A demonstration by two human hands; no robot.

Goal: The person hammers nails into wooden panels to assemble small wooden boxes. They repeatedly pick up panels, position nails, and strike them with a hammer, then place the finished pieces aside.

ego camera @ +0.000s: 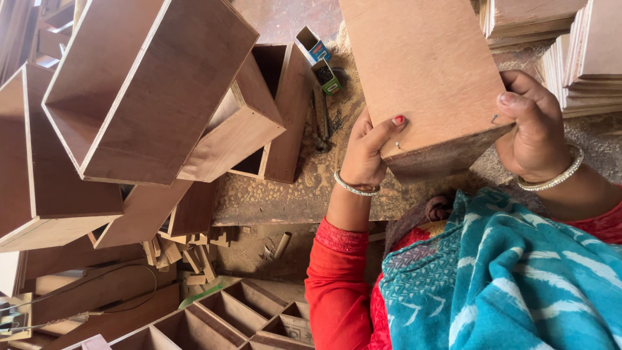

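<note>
Single head-worn view, aimed steeply down from close above; the sawdust-strewn workbench [285, 194] is seen near, floor clutter beyond its edge. No second view shared.

i see open plywood boxes [149, 91] stacked at the left, two small cardboard nail boxes [319, 59] on the sawdust-covered worktop [285, 194], loose wood offcuts [184, 253] below them, a divided wooden tray [246, 311] beside those, and stacked plywood panels [583, 58] at the upper right.
</note>
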